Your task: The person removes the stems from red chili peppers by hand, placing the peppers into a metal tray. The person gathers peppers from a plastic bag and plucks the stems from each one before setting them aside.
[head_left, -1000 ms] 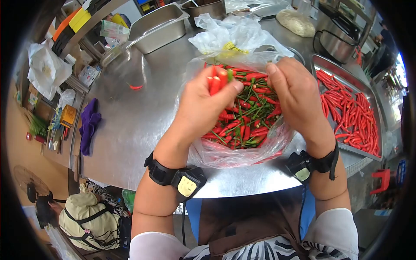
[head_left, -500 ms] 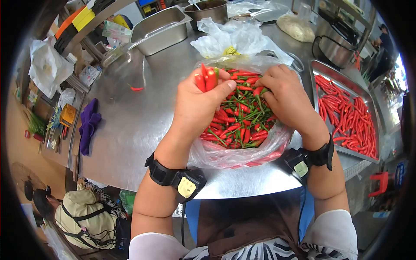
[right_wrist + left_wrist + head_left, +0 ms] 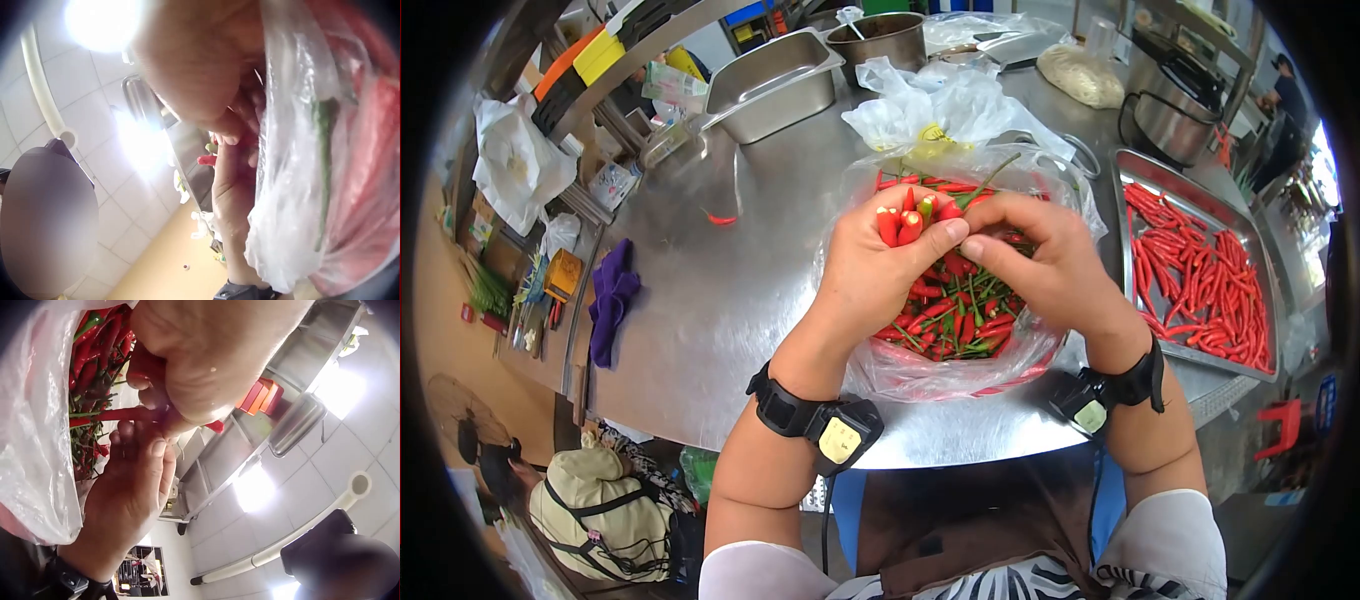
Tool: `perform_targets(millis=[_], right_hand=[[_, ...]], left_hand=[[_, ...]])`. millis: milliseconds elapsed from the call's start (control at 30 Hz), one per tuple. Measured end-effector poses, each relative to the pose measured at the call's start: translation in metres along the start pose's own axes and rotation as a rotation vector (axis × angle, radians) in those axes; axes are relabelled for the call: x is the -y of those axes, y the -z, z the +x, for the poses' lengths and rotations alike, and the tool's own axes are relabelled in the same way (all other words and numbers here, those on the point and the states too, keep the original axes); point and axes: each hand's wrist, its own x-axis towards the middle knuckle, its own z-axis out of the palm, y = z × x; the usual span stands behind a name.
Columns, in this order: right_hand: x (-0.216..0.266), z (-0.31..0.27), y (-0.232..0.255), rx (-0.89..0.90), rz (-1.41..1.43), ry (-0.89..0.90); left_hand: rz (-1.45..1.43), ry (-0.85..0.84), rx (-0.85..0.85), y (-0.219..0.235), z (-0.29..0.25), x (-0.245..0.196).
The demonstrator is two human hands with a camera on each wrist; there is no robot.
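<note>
My left hand (image 3: 870, 260) holds a small bunch of red chillies (image 3: 910, 228) with their pale, stemless ends up. Close beside it, my right hand (image 3: 1055, 245) pinches another red chilli (image 3: 975, 200) whose long green stem points up and away. In the left wrist view a red chilli (image 3: 119, 415) stretches between the two hands. Both hands are over a clear plastic bag (image 3: 930, 382) full of red chillies with green stems (image 3: 945, 310). In the right wrist view the bag's film (image 3: 294, 156) covers part of the fingers.
At the right lies a metal tray (image 3: 1165, 170) with stemless red chillies (image 3: 1230, 290). White plastic bags (image 3: 950, 105), a steel pan (image 3: 775, 85) and a pot (image 3: 885, 45) stand behind. One loose chilli (image 3: 720, 219) and a purple cloth (image 3: 610, 300) lie to the left.
The right hand has come up from the chillies in the bag to the left hand, bringing a stemmed chilli. The left hand keeps its bunch and has shifted slightly right and down.
</note>
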Motion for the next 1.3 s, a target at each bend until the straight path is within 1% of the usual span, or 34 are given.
perform_targets(millis=[33, 100, 133, 200, 367, 433, 467, 533, 567, 633, 667, 733, 767, 800, 833, 867, 933, 967, 1100, 1233, 1267, 1300], right_hand=[[0.001, 0.000, 0.004, -0.002, 0.001, -0.003], [0.003, 0.003, 0.017, -0.032, -0.034, -0.170], [0.003, 0.004, 0.018, -0.032, -0.037, -0.172], [0.002, 0.004, 0.018, 0.202, -0.075, -0.118], [0.001, 0.000, 0.009, 0.109, 0.027, -0.082], [-0.007, 0.002, 0.008, -0.014, -0.360, 0.408], [-0.005, 0.002, 0.009, -0.013, -0.359, 0.407], [0.004, 0.003, 0.012, -0.196, -0.653, 0.387], [0.004, 0.004, 0.015, -0.194, -0.653, 0.387], [0.002, 0.008, 0.021, -0.259, -0.464, 0.296], [0.002, 0.008, 0.021, -0.258, -0.463, 0.297], [0.003, 0.006, 0.020, -0.139, -0.380, 0.141], [0.000, 0.005, 0.024, -0.141, -0.380, 0.140], [-0.006, 0.003, 0.031, -0.064, -0.593, 0.096], [-0.011, 0.002, 0.035, 0.019, -0.806, 0.052], [-0.014, 0.002, 0.035, 0.024, -0.809, 0.054], [-0.019, 0.002, 0.033, -0.013, -1.069, 0.063], [-0.023, 0.002, 0.032, -0.013, -1.072, 0.065], [-0.038, 0.001, 0.026, 0.033, -1.031, 0.093], [-0.040, 0.003, 0.027, 0.083, -1.038, 0.141], [-0.036, 0.003, 0.029, 0.075, -1.039, 0.136], [-0.031, 0.005, 0.032, 0.126, -1.008, 0.079]], left_hand=[[0.000, 0.002, 0.002, -0.001, -0.001, 0.001], [0.092, -0.091, 0.057, -0.004, -0.001, 0.003], [0.089, -0.091, 0.059, -0.006, -0.002, 0.004], [0.125, -0.203, 0.173, -0.008, -0.005, 0.006], [0.152, -0.206, 0.156, -0.010, -0.007, 0.004], [0.171, -0.200, 0.133, -0.010, -0.006, 0.005], [0.170, -0.198, 0.133, -0.010, -0.006, 0.005], [0.202, -0.189, 0.061, -0.010, -0.005, 0.004], [0.201, -0.188, 0.060, -0.009, -0.004, 0.005], [0.093, -0.172, -0.081, -0.007, -0.001, 0.006], [0.093, -0.172, -0.082, -0.006, 0.000, 0.005], [-0.089, -0.114, -0.114, -0.004, 0.001, 0.002], [-0.140, -0.118, -0.138, -0.003, 0.002, 0.002], [-0.141, -0.117, -0.138, -0.003, 0.003, 0.002], [-0.199, -0.112, -0.170, -0.002, 0.003, 0.002], [-0.259, -0.108, -0.203, -0.001, 0.003, 0.003], [-0.219, -0.114, -0.201, 0.000, 0.002, 0.002], [-0.175, -0.121, -0.198, 0.000, 0.002, 0.002], [-0.150, -0.126, -0.166, 0.001, 0.003, 0.009], [-0.105, -0.102, -0.133, -0.003, 0.003, 0.012], [-0.087, -0.102, -0.124, -0.004, 0.003, 0.013], [-0.083, -0.103, -0.116, -0.005, 0.003, 0.013]])
